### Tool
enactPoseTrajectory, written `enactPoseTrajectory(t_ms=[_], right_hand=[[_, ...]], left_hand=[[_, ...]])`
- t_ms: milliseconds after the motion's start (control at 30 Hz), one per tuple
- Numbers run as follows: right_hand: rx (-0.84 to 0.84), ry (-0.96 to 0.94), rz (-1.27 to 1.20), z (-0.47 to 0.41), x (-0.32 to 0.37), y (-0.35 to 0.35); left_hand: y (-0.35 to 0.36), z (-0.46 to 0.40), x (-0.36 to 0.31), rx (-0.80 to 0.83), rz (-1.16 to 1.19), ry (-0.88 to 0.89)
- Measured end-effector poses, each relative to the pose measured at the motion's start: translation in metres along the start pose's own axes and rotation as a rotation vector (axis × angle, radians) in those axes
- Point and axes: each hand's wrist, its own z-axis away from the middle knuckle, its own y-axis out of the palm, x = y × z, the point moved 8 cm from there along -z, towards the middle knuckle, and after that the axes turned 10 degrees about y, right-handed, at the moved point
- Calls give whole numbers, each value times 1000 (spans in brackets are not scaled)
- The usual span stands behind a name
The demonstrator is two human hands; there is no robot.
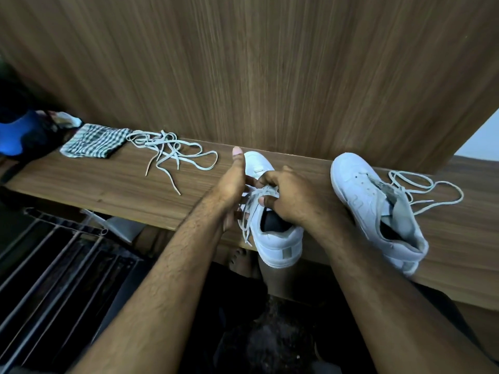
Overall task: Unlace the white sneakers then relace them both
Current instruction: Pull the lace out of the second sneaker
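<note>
On the wooden table [108, 184] at frame centre, both hands' fingers [266, 202] pinched the lace [251, 209] of 1 sneaker [275, 238]; likely mid-lacing, with the next eyelet to thread.

Two white sneakers [272, 211] [378, 209], pale grey-white laces [172, 155], green-white checked cloth [94, 141], brown wood-grain shelf [108, 184], blue object [16, 136] at the left.

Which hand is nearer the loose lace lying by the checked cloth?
Left. The left hand is at the near sneaker, right of the loose lace. The right hand, pinching that sneaker's lace, sits farther right.
</note>
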Motion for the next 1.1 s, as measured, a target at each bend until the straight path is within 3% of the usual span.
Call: enactPoseTrajectory(t_ms=[233, 367, 567, 733, 1100], right_hand=[[50, 24, 77, 16, -34, -20], [58, 54, -11, 27, -66, -35], [-83, 55, -106, 34, -95, -48], [-86, -18, -61, 31, -87, -47], [-27, -107, -31, 30, -82, -43]], left_hand=[[34, -3, 13, 65, -17, 43], [60, 2, 14, 197, -69, 153], [70, 2, 7, 290, -227, 302], [72, 4, -4, 310, -466, 506], [74, 3, 9, 399, -202, 331]])
